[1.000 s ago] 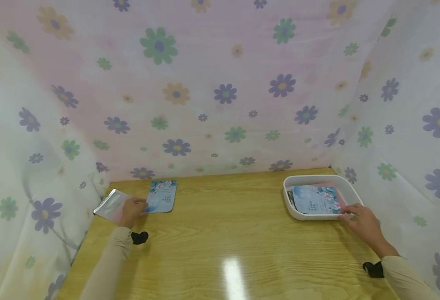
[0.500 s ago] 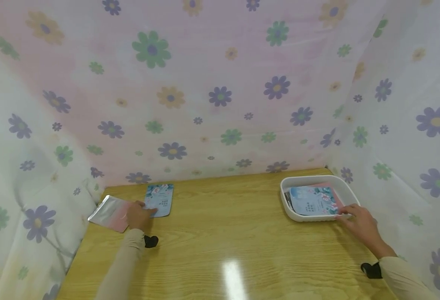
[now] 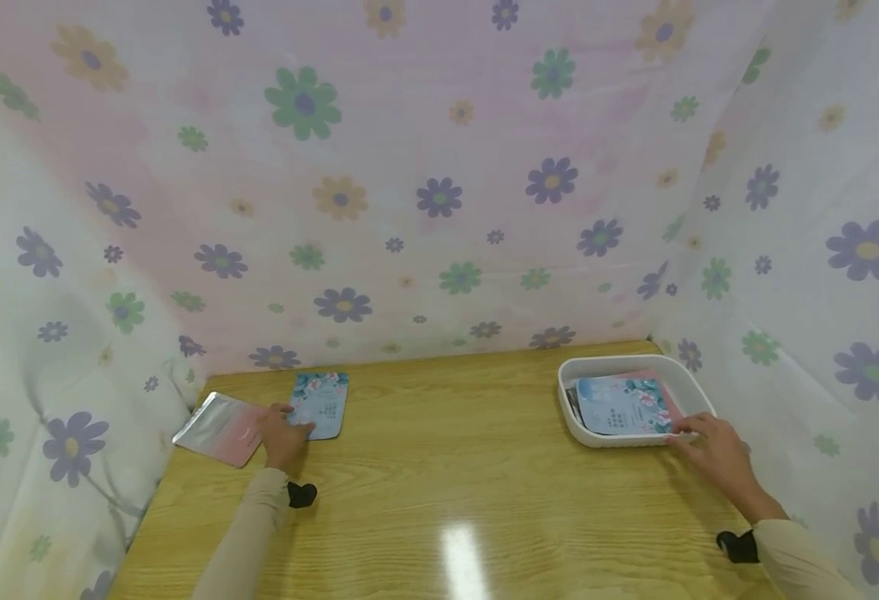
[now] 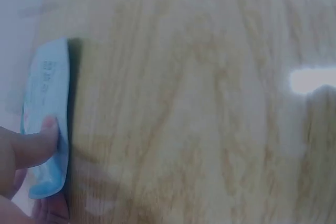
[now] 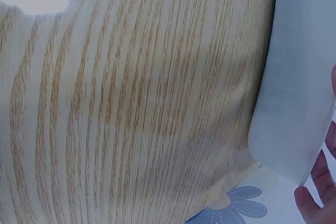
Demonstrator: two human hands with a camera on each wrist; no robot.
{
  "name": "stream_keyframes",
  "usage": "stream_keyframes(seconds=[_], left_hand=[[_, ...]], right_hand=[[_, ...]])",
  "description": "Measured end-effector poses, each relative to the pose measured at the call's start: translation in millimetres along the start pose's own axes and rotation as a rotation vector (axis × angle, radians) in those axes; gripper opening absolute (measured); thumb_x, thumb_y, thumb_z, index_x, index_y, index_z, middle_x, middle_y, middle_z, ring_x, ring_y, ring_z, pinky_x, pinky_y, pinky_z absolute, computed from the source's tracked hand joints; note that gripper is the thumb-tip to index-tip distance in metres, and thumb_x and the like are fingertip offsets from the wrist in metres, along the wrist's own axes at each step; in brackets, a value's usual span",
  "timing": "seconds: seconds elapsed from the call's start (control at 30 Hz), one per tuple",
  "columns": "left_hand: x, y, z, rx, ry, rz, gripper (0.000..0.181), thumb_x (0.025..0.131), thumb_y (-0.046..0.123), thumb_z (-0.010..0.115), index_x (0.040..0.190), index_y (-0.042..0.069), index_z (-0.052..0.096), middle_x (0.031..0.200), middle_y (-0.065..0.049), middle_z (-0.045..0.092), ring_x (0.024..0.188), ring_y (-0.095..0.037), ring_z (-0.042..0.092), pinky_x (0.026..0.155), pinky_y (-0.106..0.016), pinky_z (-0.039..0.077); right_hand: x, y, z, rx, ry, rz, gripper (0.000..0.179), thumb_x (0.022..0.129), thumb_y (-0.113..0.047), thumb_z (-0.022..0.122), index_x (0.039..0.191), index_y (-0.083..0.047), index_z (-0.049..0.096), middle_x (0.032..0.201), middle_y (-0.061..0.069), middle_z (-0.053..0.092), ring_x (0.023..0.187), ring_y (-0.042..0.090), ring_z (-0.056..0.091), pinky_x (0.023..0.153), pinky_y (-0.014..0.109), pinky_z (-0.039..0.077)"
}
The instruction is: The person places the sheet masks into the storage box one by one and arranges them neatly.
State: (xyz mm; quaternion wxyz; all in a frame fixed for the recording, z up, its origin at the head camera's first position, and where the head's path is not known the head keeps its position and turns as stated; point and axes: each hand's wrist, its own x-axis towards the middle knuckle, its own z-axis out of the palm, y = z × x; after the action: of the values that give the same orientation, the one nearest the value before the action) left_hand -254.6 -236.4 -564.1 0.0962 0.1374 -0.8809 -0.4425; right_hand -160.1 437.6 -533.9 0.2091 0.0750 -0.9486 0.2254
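Observation:
At the far left of the table, my left hand (image 3: 283, 442) pinches the near-left corner of a blue flowered sachet (image 3: 325, 407). In the left wrist view the thumb lies on top of the sachet (image 4: 48, 85), which bends a little. Left of that hand lies a pink and silver sachet (image 3: 222, 429), flat on the table. My right hand (image 3: 720, 457) grips the near right rim of a white tray (image 3: 604, 442). The right wrist view shows fingertips (image 5: 306, 199) at the rim of the tray (image 5: 289, 93); part of that hand is out of frame.
Inside the tray, another blue flowered sachet (image 3: 619, 407) lies over a pink one (image 3: 677, 408). The wooden table (image 3: 446, 467) runs back to a flowered cloth (image 3: 439, 200), which also hangs along both sides.
My left hand has moved right from the pink and silver sachet to the blue sachet, leaving the first lying on the table. My right hand has stayed at the tray's rim.

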Motion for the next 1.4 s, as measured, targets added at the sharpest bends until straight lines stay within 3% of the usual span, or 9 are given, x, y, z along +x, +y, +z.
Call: stream_keyframes(seconds=[0.1,0.33,0.53,0.7,0.93,1.07,1.17,1.3,1.4], left_hand=[[-1.5,-4.6,-0.4,-0.062,-0.030,-0.048,0.046,0.077,-0.002,0.073,0.114,-0.014,0.050,0.112,-0.035,0.047,0.102,-0.045,0.043,0.082,-0.055,0.041],[-9.2,-5.4,-6.4,-0.035,-0.069,0.071,0.042,0.075,-0.003,0.075,0.111,-0.012,0.054,0.116,-0.036,0.052,0.107,-0.047,0.049,0.087,-0.056,0.043],[-12.2,-2.9,-13.1,-0.088,-0.046,0.049,0.038,0.081,0.000,0.072,0.115,-0.006,0.059,0.119,-0.027,0.054,0.116,-0.040,0.045,0.097,-0.052,0.037],[-13.4,8.2,-22.6,-0.150,0.010,0.003,0.033,0.086,0.005,0.069,0.117,-0.003,0.064,0.114,-0.023,0.060,0.093,-0.031,0.055,0.073,-0.032,0.050],[-18.0,25.4,-33.2,-0.234,0.043,-0.054,0.043,0.088,0.001,0.064,0.130,0.006,0.059,0.117,-0.019,0.057,0.068,-0.007,0.045,0.053,-0.017,0.040],[-20.2,29.0,-37.2,-0.305,-0.010,-0.003,0.055,0.084,-0.009,0.062,0.136,0.002,0.050,0.103,-0.029,0.059,0.063,-0.010,0.049,0.055,-0.021,0.044],[-19.2,30.4,-38.1,-0.354,-0.032,-0.010,0.052,0.085,-0.010,0.060,0.135,-0.003,0.049,0.072,-0.020,0.055,0.057,-0.013,0.043,0.054,-0.023,0.042],[-15.6,31.4,-35.4,-0.408,-0.027,-0.079,0.047,0.085,-0.008,0.061,0.131,-0.005,0.052,0.060,0.002,0.039,0.055,-0.009,0.042,0.061,-0.028,0.052],[-15.4,36.0,-34.2,-0.441,-0.021,-0.124,0.051,0.084,-0.008,0.062,0.133,-0.001,0.052,0.059,0.001,0.038,0.055,-0.010,0.047,0.069,-0.037,0.056]], right_hand=[[-1.8,1.4,0.4,0.003,0.000,0.001,0.016,0.071,-0.010,0.082,0.077,-0.005,0.068,0.084,0.014,0.063,0.078,0.035,0.057,0.065,0.043,0.039],[-1.3,-0.4,-0.1,0.025,0.012,-0.009,0.016,0.071,-0.008,0.081,0.077,-0.004,0.067,0.084,0.016,0.063,0.078,0.037,0.055,0.065,0.044,0.037],[-0.2,-1.5,0.8,0.019,0.003,-0.013,0.016,0.070,-0.009,0.082,0.076,-0.005,0.068,0.084,0.016,0.063,0.078,0.036,0.056,0.065,0.044,0.038],[0.2,-0.4,1.3,0.023,-0.010,-0.005,0.015,0.072,-0.011,0.081,0.077,-0.005,0.068,0.085,0.016,0.062,0.079,0.038,0.055,0.065,0.045,0.038],[0.9,0.6,-0.5,0.024,-0.014,-0.016,0.015,0.073,-0.012,0.081,0.078,-0.005,0.068,0.085,0.016,0.062,0.078,0.037,0.055,0.065,0.045,0.038],[1.2,0.3,-3.3,0.016,-0.022,-0.010,0.016,0.073,-0.011,0.081,0.079,-0.004,0.068,0.085,0.016,0.062,0.079,0.036,0.054,0.066,0.045,0.037],[2.2,0.9,-3.8,0.007,-0.026,-0.011,0.017,0.073,-0.012,0.081,0.080,-0.003,0.068,0.085,0.016,0.062,0.079,0.036,0.054,0.066,0.045,0.037],[3.1,0.9,-3.1,0.018,-0.008,-0.031,0.016,0.071,-0.010,0.081,0.078,-0.004,0.068,0.084,0.014,0.062,0.077,0.035,0.055,0.065,0.042,0.037],[2.1,0.0,-1.9,0.026,-0.004,-0.037,0.016,0.070,-0.009,0.082,0.077,-0.005,0.068,0.083,0.014,0.062,0.076,0.035,0.056,0.064,0.041,0.038]])
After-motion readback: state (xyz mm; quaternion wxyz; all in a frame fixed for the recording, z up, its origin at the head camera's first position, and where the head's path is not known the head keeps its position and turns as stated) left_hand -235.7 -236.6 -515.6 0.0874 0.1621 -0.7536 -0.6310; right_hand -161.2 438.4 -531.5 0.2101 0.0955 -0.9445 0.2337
